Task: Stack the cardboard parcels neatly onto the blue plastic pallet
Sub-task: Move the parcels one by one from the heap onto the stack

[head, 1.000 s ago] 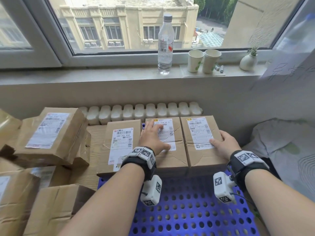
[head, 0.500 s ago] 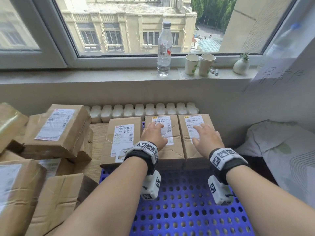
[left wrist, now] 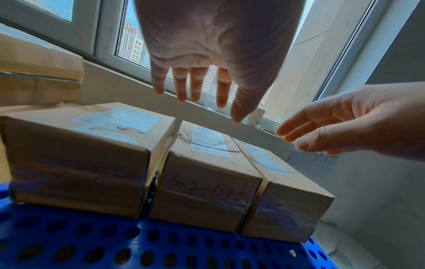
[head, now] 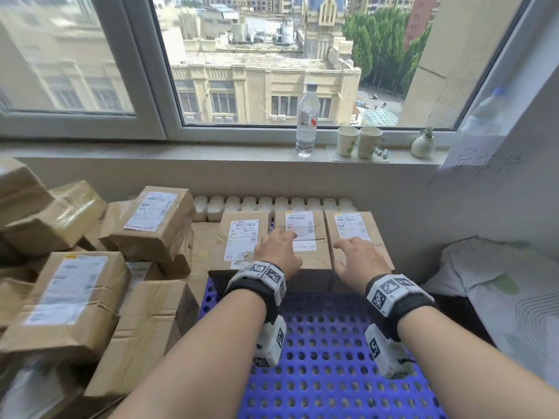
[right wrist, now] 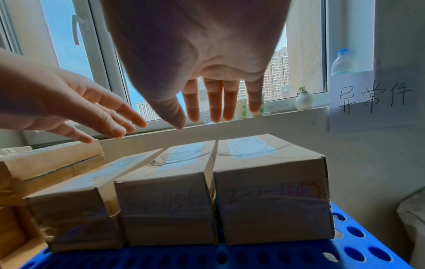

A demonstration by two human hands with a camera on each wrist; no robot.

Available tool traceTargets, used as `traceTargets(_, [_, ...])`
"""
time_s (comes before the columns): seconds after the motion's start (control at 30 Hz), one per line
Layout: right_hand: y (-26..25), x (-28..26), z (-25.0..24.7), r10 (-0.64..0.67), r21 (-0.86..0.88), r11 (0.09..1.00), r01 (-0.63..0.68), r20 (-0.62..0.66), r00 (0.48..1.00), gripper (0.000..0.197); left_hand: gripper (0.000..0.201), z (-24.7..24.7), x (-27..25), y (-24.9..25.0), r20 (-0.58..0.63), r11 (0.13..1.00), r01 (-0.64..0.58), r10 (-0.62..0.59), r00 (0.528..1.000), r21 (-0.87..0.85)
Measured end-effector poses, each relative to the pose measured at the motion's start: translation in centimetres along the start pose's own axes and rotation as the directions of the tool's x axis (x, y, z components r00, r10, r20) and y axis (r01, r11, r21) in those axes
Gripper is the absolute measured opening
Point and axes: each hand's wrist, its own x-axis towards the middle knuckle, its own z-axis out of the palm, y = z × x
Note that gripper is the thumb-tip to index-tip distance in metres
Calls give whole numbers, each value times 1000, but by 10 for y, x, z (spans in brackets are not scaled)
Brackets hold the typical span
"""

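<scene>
Three brown cardboard parcels stand side by side at the far end of the blue perforated pallet: the left parcel, the middle parcel and the right parcel. My left hand hovers over the middle parcel with straight, spread fingers, holding nothing. My right hand hovers over the right parcel, also with straight fingers and empty. Neither hand touches a box in the wrist views. The near part of the pallet is bare.
A loose heap of taped parcels fills the left side, with one labelled box on top. The windowsill holds a water bottle, two paper cups and a small vase. A handwritten paper sign and white bedding are at the right.
My right hand left the right parcel's side and came over its top. Both hands then lifted off the boxes. The head view tilted up toward the window.
</scene>
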Motion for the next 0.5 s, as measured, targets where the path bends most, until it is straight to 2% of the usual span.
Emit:
traceTargets(0.23, [-33,-39,-6,-58,35,998,59,-18,998,44,52,-21,-55,-14,-53,1000,13,-14,999,-13])
traceTargets(0.5, [-107,-71,1,-202,54,978,203,-13,979,43,50,-50,-115,-64,-103,992,124,-127,987,-34])
